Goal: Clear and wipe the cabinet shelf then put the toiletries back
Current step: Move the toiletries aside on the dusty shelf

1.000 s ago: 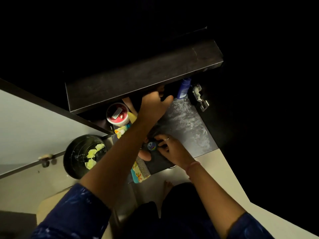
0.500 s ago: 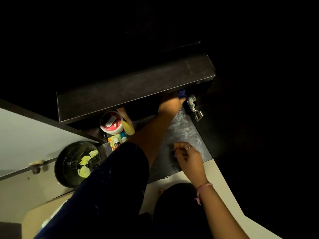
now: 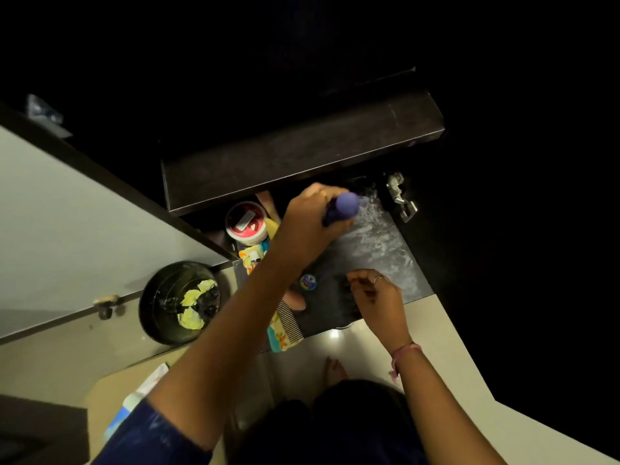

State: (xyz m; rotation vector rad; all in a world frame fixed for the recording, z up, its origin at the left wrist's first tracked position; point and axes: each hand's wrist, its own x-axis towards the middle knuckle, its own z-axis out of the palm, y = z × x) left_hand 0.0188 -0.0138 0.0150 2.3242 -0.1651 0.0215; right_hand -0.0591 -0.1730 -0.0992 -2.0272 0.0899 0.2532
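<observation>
Lifting the blue bottle [image 3: 342, 209] w/ our left hand [image 3: 308, 226]; fingers wrapped tight round its body, rounded cap end poking out toward the back of the cabinet shelf [image 3: 379, 243]; bottle hangs just above the shelf's rear right area, near the hinge [image 3: 401, 199]. Our right hand [image 3: 375, 297] hovers at the front edge of the shelf, fingers curled loosely inward w/ tips near each other; whether it pinches anything, we can't tell; too dark there.

Shelf surface shows pale powdery streaks, so wiping isn't done yet, we'd judge. Other toiletries remain on the left side: red-lidded tub [image 3: 246, 223], a yellow item beside it, a small round tin [image 3: 308, 282] near our forearm, a comb [image 3: 290, 322] lying over a patterned pouch [image 3: 278, 337] at the front edge. Black bin [image 3: 157, 300] w/ yellow scraps sits on the floor below left.

Handling, as we judge it: bottle looks like rigid plastic, light to moderate depending on fill; smooth sides likely slippery, esp. if dusted w/ powder; best held mid-body w/ full wrap, as we do, not by the cap, which may pop or twist. Tub is squat, better grasped round its rim; the comb is thin & flat, needs a pinch at its spine.
</observation>
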